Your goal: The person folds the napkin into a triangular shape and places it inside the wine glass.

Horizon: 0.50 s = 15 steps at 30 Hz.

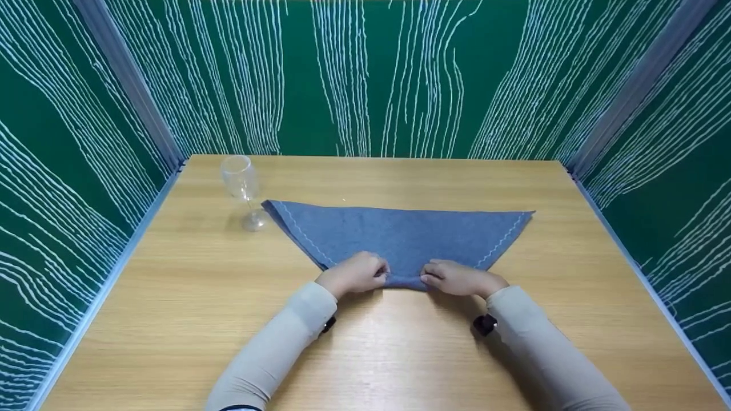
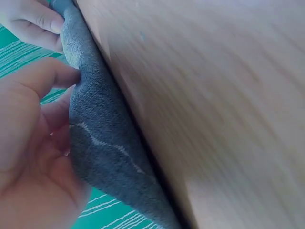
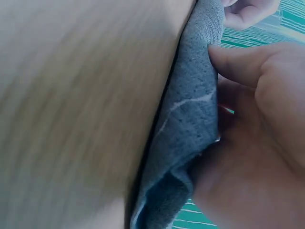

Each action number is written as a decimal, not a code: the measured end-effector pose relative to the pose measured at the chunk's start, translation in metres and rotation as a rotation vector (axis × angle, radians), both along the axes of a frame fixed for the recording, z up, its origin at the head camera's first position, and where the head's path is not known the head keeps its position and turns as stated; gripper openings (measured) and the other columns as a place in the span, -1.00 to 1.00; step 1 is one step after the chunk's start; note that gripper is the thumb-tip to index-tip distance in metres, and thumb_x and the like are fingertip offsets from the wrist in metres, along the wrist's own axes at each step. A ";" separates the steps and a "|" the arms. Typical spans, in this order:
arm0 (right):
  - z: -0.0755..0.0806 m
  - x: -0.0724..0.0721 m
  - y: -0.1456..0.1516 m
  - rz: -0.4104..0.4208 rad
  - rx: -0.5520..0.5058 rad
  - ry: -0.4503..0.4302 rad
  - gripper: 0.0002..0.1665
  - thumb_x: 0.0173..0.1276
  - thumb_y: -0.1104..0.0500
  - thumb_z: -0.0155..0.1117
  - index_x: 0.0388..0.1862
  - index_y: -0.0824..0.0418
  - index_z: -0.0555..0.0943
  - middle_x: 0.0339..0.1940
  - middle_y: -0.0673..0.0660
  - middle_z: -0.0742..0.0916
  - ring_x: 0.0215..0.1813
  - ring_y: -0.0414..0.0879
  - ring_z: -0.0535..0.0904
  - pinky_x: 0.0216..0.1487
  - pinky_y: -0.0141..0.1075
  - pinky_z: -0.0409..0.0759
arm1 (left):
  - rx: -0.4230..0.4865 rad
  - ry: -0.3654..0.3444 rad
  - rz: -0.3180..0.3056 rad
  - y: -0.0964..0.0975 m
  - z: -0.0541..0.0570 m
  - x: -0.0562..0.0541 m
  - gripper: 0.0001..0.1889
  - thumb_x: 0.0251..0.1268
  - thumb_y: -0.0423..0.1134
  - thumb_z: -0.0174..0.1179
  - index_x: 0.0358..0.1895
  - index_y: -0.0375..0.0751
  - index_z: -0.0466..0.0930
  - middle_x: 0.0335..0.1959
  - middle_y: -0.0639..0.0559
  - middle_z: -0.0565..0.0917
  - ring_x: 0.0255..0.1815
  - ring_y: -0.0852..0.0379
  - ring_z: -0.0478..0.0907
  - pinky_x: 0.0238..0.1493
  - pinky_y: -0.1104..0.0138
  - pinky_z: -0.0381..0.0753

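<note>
A blue-grey cloth (image 1: 394,234) with pale wavy stitching near its slanted sides lies on the table, wide at the far edge and narrow at the near one. Its near edge is folded over into a thick band. My left hand (image 1: 357,273) pinches that band left of its middle, and my right hand (image 1: 457,278) pinches it a little to the right. In the left wrist view the thumb presses on the cloth (image 2: 100,109), with the other fingers partly hidden behind it. The right wrist view shows the same hold on the cloth (image 3: 190,105).
A clear stemmed glass (image 1: 243,185) stands upright beyond the cloth's far left corner, close to it. The wooden table (image 1: 377,354) is bounded by green walls (image 1: 377,80) with white wavy lines at the back and both sides.
</note>
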State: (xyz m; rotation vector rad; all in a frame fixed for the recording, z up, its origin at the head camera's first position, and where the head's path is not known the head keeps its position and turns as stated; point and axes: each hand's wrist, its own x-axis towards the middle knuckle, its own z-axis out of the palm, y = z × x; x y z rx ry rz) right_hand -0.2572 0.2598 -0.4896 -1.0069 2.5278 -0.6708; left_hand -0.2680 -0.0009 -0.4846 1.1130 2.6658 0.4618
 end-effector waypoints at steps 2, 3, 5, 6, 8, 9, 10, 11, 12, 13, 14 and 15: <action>0.001 -0.003 -0.001 -0.002 0.018 -0.017 -0.72 0.62 0.21 -0.03 -0.34 0.22 0.50 -0.37 0.00 0.46 -0.28 -0.12 0.35 -0.19 -0.15 0.38 | -0.012 -0.005 0.019 0.000 0.000 0.000 -0.77 0.44 -0.28 0.08 0.01 -0.26 0.66 -0.05 -0.05 0.66 -0.02 0.05 0.58 0.08 0.28 0.55; 0.002 -0.004 -0.002 -0.003 0.023 -0.025 -0.72 0.61 0.21 -0.04 -0.35 0.22 0.50 -0.38 0.00 0.46 -0.29 -0.12 0.35 -0.20 -0.16 0.37 | -0.018 -0.008 0.028 0.001 0.000 -0.001 -0.78 0.44 -0.28 0.09 0.01 -0.26 0.64 -0.05 -0.05 0.64 0.00 0.04 0.57 0.09 0.27 0.54; 0.002 -0.006 -0.004 -0.022 0.027 -0.047 -0.75 0.61 0.22 -0.04 -0.33 0.22 0.49 -0.39 0.01 0.47 -0.30 -0.11 0.36 -0.20 -0.16 0.37 | -0.026 -0.021 0.045 0.002 0.000 -0.001 -0.80 0.42 -0.28 0.11 -0.01 -0.25 0.62 -0.08 -0.04 0.62 -0.02 0.04 0.55 0.07 0.25 0.54; 0.002 -0.006 -0.004 -0.036 0.026 -0.058 -0.77 0.60 0.22 -0.04 -0.31 0.22 0.47 -0.39 0.01 0.48 -0.30 -0.12 0.37 -0.21 -0.17 0.38 | -0.028 -0.028 0.052 0.002 0.000 -0.001 -0.82 0.41 -0.28 0.13 -0.03 -0.25 0.61 -0.10 -0.04 0.60 -0.04 0.04 0.54 0.06 0.25 0.53; 0.002 -0.006 -0.005 -0.074 0.020 -0.083 -0.83 0.60 0.22 -0.03 -0.26 0.22 0.45 -0.39 0.01 0.49 -0.31 -0.12 0.38 -0.21 -0.19 0.39 | -0.030 -0.035 0.064 0.003 0.000 -0.002 -0.84 0.39 -0.29 0.15 -0.05 -0.24 0.60 -0.13 -0.02 0.58 -0.08 0.06 0.51 0.03 0.26 0.53; 0.001 -0.006 -0.006 -0.089 0.017 -0.085 -0.86 0.59 0.22 -0.01 -0.23 0.21 0.43 -0.39 0.00 0.50 -0.32 -0.12 0.39 -0.22 -0.20 0.40 | -0.027 -0.030 0.064 0.003 0.000 -0.002 -0.84 0.37 -0.31 0.17 -0.06 -0.24 0.61 -0.14 -0.02 0.58 -0.08 0.06 0.51 0.02 0.26 0.53; 0.001 -0.006 -0.007 -0.103 0.015 -0.082 -0.88 0.59 0.23 0.00 -0.22 0.21 0.42 -0.38 0.00 0.51 -0.32 -0.12 0.40 -0.23 -0.20 0.41 | -0.022 -0.026 0.065 0.003 0.000 -0.002 -0.85 0.36 -0.32 0.18 -0.07 -0.24 0.61 -0.15 -0.02 0.57 -0.09 0.06 0.51 0.02 0.26 0.53; 0.001 -0.006 -0.007 -0.109 0.013 -0.069 -0.90 0.58 0.24 0.02 -0.21 0.20 0.41 -0.38 0.00 0.52 -0.33 -0.12 0.41 -0.24 -0.20 0.42 | -0.015 -0.023 0.066 0.003 0.000 -0.003 -0.86 0.34 -0.33 0.19 -0.09 -0.24 0.61 -0.16 -0.01 0.57 -0.11 0.07 0.50 0.01 0.27 0.53; 0.001 -0.007 -0.008 -0.108 0.012 -0.048 -0.91 0.57 0.25 0.03 -0.22 0.20 0.41 -0.38 0.01 0.53 -0.33 -0.12 0.41 -0.25 -0.19 0.42 | -0.008 -0.020 0.067 0.003 0.000 -0.003 -0.86 0.33 -0.34 0.20 -0.10 -0.23 0.60 -0.17 -0.01 0.56 -0.12 0.07 0.50 0.00 0.27 0.53; 0.001 -0.006 -0.009 -0.108 0.012 -0.022 -0.91 0.56 0.26 0.05 -0.23 0.20 0.42 -0.39 0.01 0.53 -0.33 -0.12 0.41 -0.25 -0.19 0.43 | 0.000 -0.018 0.066 0.004 0.000 -0.003 -0.86 0.31 -0.35 0.20 -0.11 -0.23 0.60 -0.18 -0.01 0.57 -0.12 0.07 0.50 -0.01 0.26 0.53; 0.000 -0.006 -0.009 -0.107 0.015 0.006 -0.90 0.55 0.26 0.07 -0.24 0.19 0.42 -0.38 0.01 0.53 -0.33 -0.12 0.41 -0.25 -0.18 0.43 | 0.005 -0.016 0.064 0.004 0.000 -0.003 -0.87 0.30 -0.36 0.21 -0.11 -0.23 0.60 -0.18 -0.01 0.57 -0.13 0.07 0.50 -0.01 0.26 0.53; -0.001 -0.005 -0.009 -0.107 0.020 0.033 -0.90 0.54 0.26 0.08 -0.25 0.19 0.43 -0.38 0.01 0.53 -0.32 -0.12 0.40 -0.25 -0.17 0.43 | 0.008 -0.011 0.060 0.004 0.000 -0.004 -0.87 0.29 -0.36 0.22 -0.12 -0.23 0.60 -0.18 -0.01 0.58 -0.13 0.06 0.51 -0.01 0.26 0.54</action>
